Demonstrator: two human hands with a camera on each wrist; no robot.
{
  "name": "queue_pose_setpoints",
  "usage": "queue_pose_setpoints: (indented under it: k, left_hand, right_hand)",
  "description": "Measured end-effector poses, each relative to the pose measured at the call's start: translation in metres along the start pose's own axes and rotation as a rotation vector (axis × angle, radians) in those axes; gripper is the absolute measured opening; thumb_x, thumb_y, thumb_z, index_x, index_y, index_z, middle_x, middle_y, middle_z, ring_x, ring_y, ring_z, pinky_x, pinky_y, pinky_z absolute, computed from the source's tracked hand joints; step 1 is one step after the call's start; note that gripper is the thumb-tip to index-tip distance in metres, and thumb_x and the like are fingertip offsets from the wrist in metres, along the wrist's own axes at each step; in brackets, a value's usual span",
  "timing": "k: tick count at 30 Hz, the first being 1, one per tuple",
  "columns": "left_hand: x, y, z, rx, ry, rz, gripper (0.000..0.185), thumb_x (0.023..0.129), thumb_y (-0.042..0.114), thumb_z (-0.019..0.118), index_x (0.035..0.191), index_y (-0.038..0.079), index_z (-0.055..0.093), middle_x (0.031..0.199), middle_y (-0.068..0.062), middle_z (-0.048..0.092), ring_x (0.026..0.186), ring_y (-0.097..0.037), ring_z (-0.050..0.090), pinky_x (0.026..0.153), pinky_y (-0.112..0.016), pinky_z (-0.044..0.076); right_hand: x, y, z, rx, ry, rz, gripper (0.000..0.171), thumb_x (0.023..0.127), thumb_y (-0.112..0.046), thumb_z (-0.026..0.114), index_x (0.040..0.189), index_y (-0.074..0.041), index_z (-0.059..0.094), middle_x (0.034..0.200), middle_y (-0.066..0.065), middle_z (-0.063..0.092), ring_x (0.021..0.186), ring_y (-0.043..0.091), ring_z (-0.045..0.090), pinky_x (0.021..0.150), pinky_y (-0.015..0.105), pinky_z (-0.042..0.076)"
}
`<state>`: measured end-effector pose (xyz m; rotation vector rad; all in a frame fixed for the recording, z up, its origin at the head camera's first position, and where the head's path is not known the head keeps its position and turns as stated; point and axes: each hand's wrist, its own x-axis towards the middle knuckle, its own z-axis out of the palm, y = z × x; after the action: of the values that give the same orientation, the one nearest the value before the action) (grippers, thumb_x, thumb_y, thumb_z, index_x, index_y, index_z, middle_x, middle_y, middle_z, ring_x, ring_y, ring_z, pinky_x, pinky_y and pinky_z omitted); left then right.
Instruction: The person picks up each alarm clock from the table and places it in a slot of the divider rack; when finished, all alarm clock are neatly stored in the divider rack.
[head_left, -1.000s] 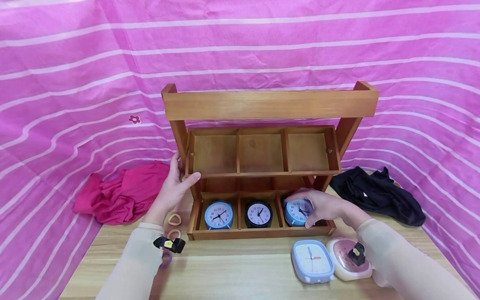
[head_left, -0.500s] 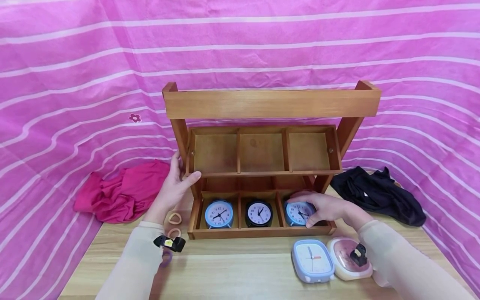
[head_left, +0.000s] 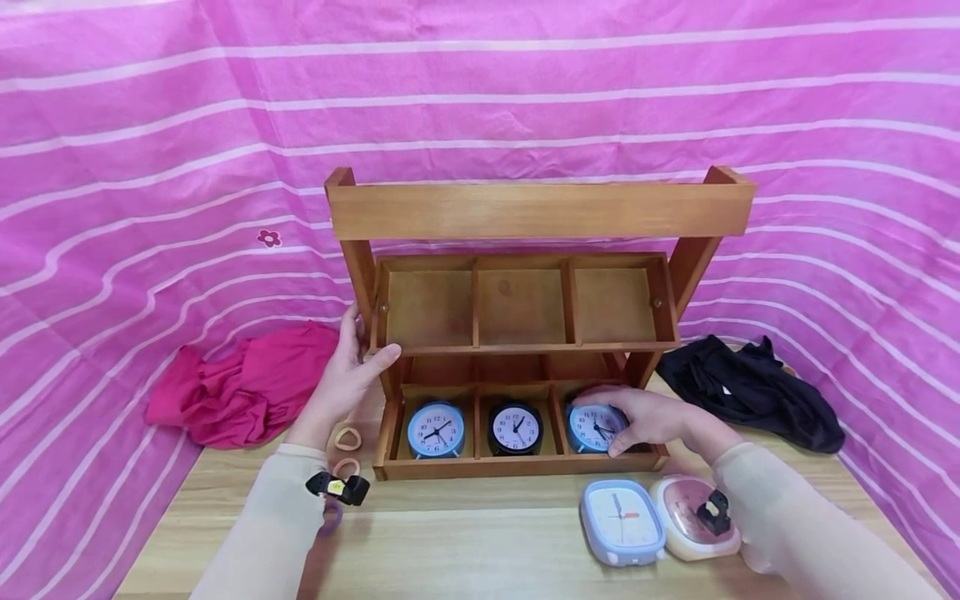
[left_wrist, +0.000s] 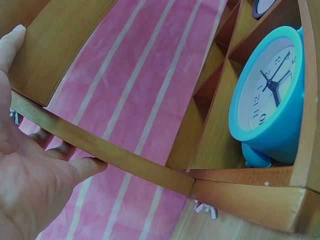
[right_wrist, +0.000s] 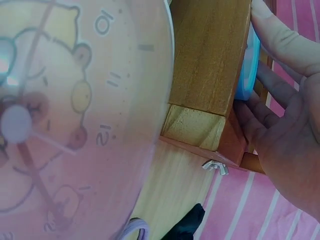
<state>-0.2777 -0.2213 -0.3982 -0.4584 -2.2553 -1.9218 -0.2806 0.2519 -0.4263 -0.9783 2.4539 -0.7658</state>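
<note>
A brown wooden two-tier rack [head_left: 540, 210] stands on the table. My left hand [head_left: 341, 387] holds its left side, thumb in front at the upper tray's corner and the other fingers behind the side post [left_wrist: 110, 150]. In the lower tray's right compartment, a round blue alarm clock [head_left: 588, 427] is gripped by my right hand [head_left: 651, 417], with fingers over its top and the thumb at its lower right. A second blue alarm clock [head_left: 437, 429] occupies the left compartment, and a black alarm clock [head_left: 515, 428] the middle one. The right wrist view shows only the gripped clock's blue rim [right_wrist: 248, 75].
In front of the rack lie a square light-blue clock [head_left: 622, 523] and a pink-and-cream clock [head_left: 686, 518], partly under my right wrist. Several hair ties [head_left: 347, 439] lie left of the rack. Red cloth [head_left: 247, 387] and black cloth [head_left: 750, 396] flank it. Pink striped fabric [head_left: 480, 100] hangs behind.
My right hand has shifted slightly on the blue alarm clock in the right compartment, and its face has turned a little. The left hand keeps its place on the rack.
</note>
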Motion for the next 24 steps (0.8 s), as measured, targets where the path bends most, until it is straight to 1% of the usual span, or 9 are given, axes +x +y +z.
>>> queue_pose_setpoints:
  k: [4,7,11,15,20,22,24]
  left_hand:
    - [-0.001,-0.001,-0.001,0.009,-0.002,-0.009,0.089,0.102,0.013,0.065,0.166,0.023,0.004,0.169,-0.014,0.022,0.156,-0.033,0.024,0.123,-0.059,0.027]
    - [-0.001,-0.001,-0.001,0.018,-0.004,-0.017,0.089,0.103,0.015,0.065,0.166,0.024,0.003,0.171,-0.014,0.018,0.158,-0.033,0.020,0.123,-0.060,0.026]
    - [-0.001,-0.001,-0.001,0.020,-0.002,-0.009,0.089,0.103,0.016,0.065,0.166,0.024,0.004,0.171,-0.014,0.018,0.158,-0.033,0.020,0.123,-0.061,0.026]
    - [0.000,0.000,-0.001,0.016,-0.001,0.001,0.088,0.103,0.014,0.065,0.166,0.024,0.005,0.170,-0.013,0.021,0.157,-0.032,0.022,0.123,-0.060,0.027]
    - [0.000,-0.002,-0.001,0.007,-0.003,0.004,0.088,0.103,0.013,0.065,0.166,0.022,0.004,0.169,-0.014,0.021,0.156,-0.033,0.023,0.123,-0.060,0.026]
    - [0.000,-0.002,-0.001,0.010,-0.004,0.004,0.089,0.103,0.013,0.065,0.166,0.023,0.004,0.170,-0.014,0.020,0.156,-0.033,0.023,0.123,-0.060,0.026]
    - [0.001,-0.002,-0.001,0.010,-0.004,0.004,0.089,0.103,0.014,0.065,0.166,0.023,0.004,0.170,-0.014,0.021,0.156,-0.033,0.023,0.122,-0.061,0.027]
  right_hand:
    - [-0.003,-0.002,0.004,-0.050,0.059,-0.021,0.080,0.084,-0.032,0.087,0.151,-0.005,0.051,0.154,0.022,0.049,0.138,0.048,0.045,0.112,0.073,0.034]
    - [-0.006,-0.004,0.006,-0.071,0.108,-0.045,0.081,0.085,-0.036,0.086,0.153,-0.009,0.051,0.156,0.019,0.047,0.140,0.048,0.043,0.111,0.073,0.036]
    - [-0.010,-0.011,0.007,-0.087,0.157,-0.111,0.085,0.081,-0.037,0.090,0.154,-0.014,0.051,0.158,0.016,0.046,0.143,0.046,0.041,0.110,0.073,0.036]
    - [-0.013,-0.022,0.008,-0.121,0.183,-0.177,0.085,0.079,-0.034,0.092,0.152,-0.014,0.053,0.157,0.016,0.048,0.143,0.044,0.042,0.109,0.071,0.038]
    - [-0.020,-0.032,0.012,-0.174,0.201,-0.196,0.082,0.080,-0.037,0.092,0.150,-0.017,0.055,0.155,0.011,0.050,0.141,0.037,0.045,0.107,0.064,0.044]
    - [-0.024,-0.036,0.015,-0.183,0.201,-0.203,0.081,0.081,-0.038,0.091,0.151,-0.019,0.055,0.154,0.008,0.051,0.140,0.034,0.046,0.106,0.060,0.046]
    - [-0.028,-0.041,0.018,-0.178,0.201,-0.218,0.079,0.082,-0.038,0.090,0.150,-0.020,0.055,0.153,0.008,0.051,0.138,0.031,0.048,0.105,0.054,0.050]
